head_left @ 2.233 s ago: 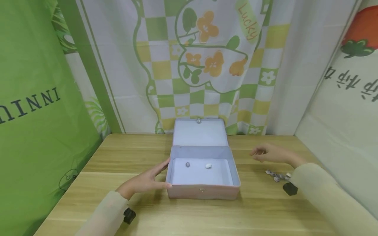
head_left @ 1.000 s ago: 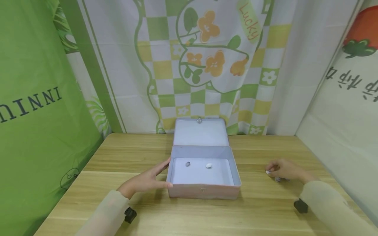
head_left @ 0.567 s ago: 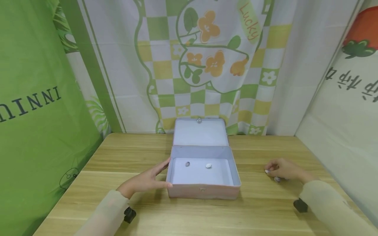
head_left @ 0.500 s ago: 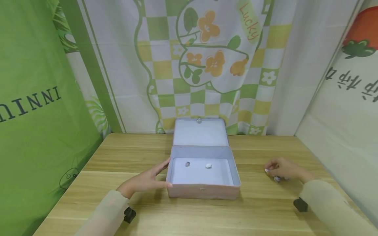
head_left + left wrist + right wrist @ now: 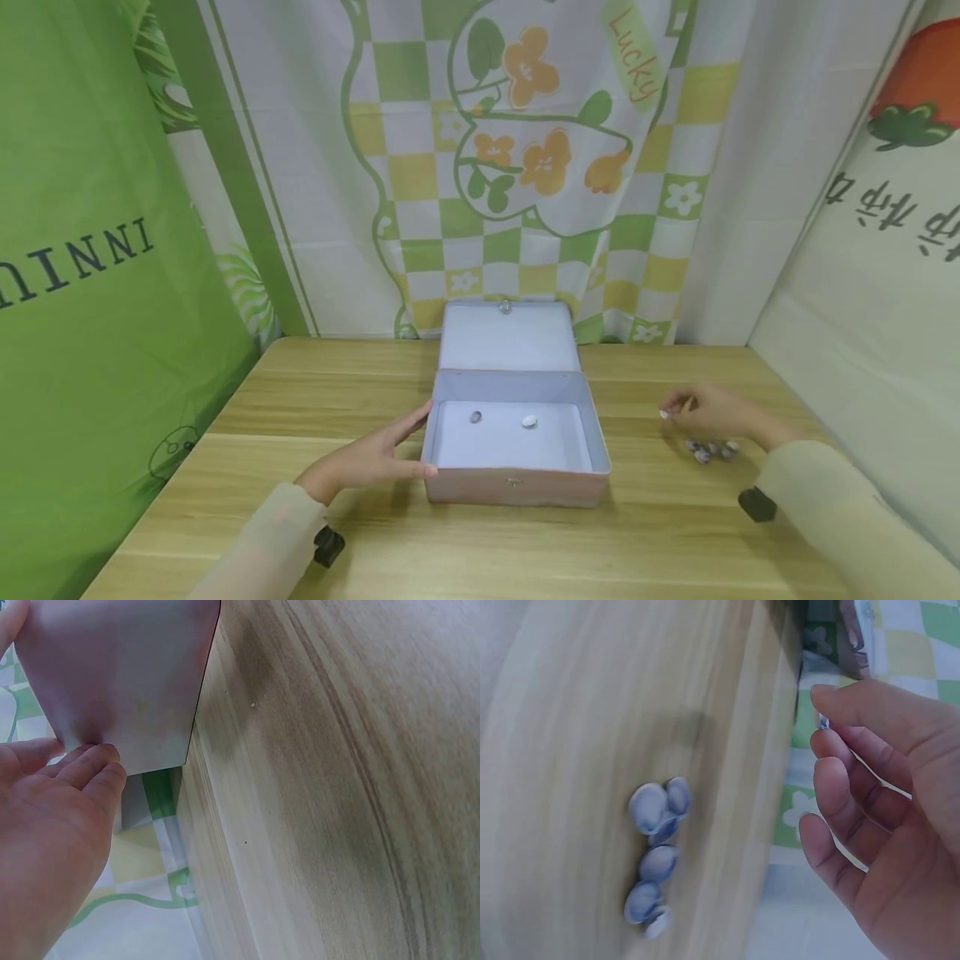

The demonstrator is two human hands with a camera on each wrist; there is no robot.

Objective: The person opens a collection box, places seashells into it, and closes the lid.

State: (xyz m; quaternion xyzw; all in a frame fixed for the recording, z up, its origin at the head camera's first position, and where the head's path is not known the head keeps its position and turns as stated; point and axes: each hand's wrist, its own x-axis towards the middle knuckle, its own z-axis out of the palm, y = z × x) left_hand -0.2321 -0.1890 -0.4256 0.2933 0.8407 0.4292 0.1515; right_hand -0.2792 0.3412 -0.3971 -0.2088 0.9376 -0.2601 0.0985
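At three o'clock from a pink box (image 5: 517,489), one small shell (image 5: 664,414) was held above the bench (image 5: 645,542), pinched between thumb and forefinger of the right hand (image 5: 716,411).
Judged by appearance, the small shell was light, stiff, perhaps slippery and brittle at the edge; a gentle pinch across its rim or opposite faces would suit it. About six loose shells (image 5: 658,863) lay clustered on the bench, at six o'clock from the right hand. The left hand (image 5: 363,467), fingers extended, rested against the box at its nine o'clock side. Inside, at ten and one o'clock, lay two shells (image 5: 530,422); the lid (image 5: 510,337) stood raised at twelve, before a printed curtain (image 5: 420,233). The box's three o'clock wall stood between the pinched shell and the interior.
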